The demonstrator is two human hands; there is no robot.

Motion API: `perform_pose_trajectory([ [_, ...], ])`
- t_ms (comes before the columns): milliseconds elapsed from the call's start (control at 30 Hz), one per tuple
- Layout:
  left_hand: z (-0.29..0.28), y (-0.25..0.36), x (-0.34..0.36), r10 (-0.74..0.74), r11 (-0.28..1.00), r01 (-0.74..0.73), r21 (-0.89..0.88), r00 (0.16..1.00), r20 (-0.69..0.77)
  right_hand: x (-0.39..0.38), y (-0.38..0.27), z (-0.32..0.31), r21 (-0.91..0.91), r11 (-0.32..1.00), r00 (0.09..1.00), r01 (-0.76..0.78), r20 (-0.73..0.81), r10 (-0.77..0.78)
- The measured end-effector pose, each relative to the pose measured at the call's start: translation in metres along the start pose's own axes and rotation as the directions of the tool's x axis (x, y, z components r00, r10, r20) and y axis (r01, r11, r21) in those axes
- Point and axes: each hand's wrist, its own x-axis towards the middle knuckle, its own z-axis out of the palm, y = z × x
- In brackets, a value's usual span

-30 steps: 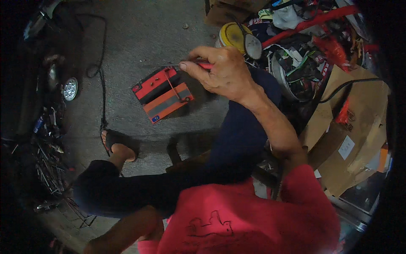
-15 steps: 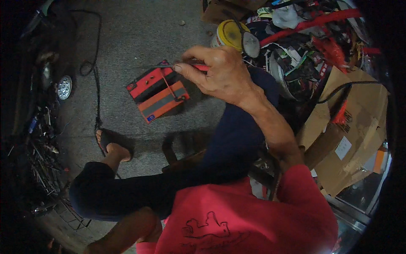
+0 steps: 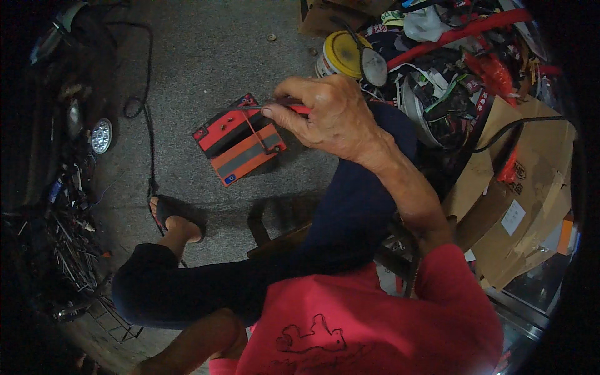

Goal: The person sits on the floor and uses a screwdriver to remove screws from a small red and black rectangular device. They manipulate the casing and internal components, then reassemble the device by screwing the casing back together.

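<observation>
In my right hand (image 3: 337,119), closed with thumb and fingers pinched together, is a screwdriver with a red handle (image 3: 300,109) and a thin dark shaft (image 3: 250,107). My fingers hide much of the handle. The shaft points left, over the far edge of a boxy red and orange battery (image 3: 248,161) on the floor. Two small studs stand up from the battery's red part, and a thin reddish strap crosses its top. I cannot tell whether the shaft touches it. Of my left arm, only a bent part (image 3: 206,337) shows at the lower edge; its hand is out of view.
A dark cable (image 3: 149,112) runs along the floor at left, near a round lamp (image 3: 101,135) and heaped metal parts. To the right are a yellow-lidded bucket (image 3: 344,54), piled scraps and an open cardboard box (image 3: 531,187). My sandalled foot (image 3: 178,222) is near the cable.
The whole view has shifted slightly, so everything sits a little lower and further right. My right hand keeps its hold on the screwdriver above the battery.
</observation>
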Motion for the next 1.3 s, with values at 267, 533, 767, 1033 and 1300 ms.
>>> perform_pose_trajectory([
  [267, 0.001, 0.000, -0.002, -0.033, 0.997, 0.032, -0.066, 0.999, -0.015, -0.002, 0.000, -0.004, -0.098, 0.995, 0.996, 0.021, 0.083, -0.013],
  [533, -0.083, -0.005, -0.164, -0.254, 0.028, -0.773, -0.633, 0.607, -0.753, -0.005, 0.002, -0.011, -0.100, 0.991, 0.994, -0.087, 0.056, 0.093],
  [767, -0.159, 0.020, -0.183, -0.363, -0.734, -0.670, -0.109, 0.524, -0.770, -0.001, 0.000, -0.007, 0.003, 0.993, 0.993, -0.117, -0.025, 0.117],
  [1033, -0.165, 0.037, -0.162, -0.389, -0.791, -0.596, -0.137, 0.663, -0.639, -0.002, -0.002, -0.012, 0.171, 0.984, 0.998, -0.051, -0.039, 0.059],
  [1300, -0.166, 0.036, -0.156, -0.407, -0.803, -0.583, -0.124, 0.689, -0.600, -0.001, -0.005, -0.011, 0.191, 0.982, 1.000, -0.018, 0.011, 0.016],
])
